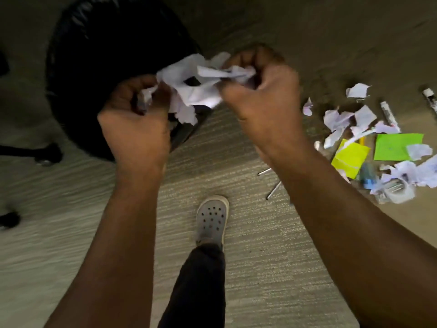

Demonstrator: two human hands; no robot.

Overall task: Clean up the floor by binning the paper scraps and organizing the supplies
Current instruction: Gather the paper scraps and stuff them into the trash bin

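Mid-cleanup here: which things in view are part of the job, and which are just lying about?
Job: paper wad held by left hand and right hand; bin; floor scraps; sticky notes; markers; tape.
Lying about: chair base; shoe.

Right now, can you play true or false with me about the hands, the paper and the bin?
1. Both hands grip crumpled white paper. True: the left hand and right hand both grip the paper.
2. The bin is white. False: the bin is black.
3. All the scraps are picked up. False: scraps lie on the carpet to the right.
4. A green sheet lies on the floor. True.
5. The paper is held over the bin's edge. True.
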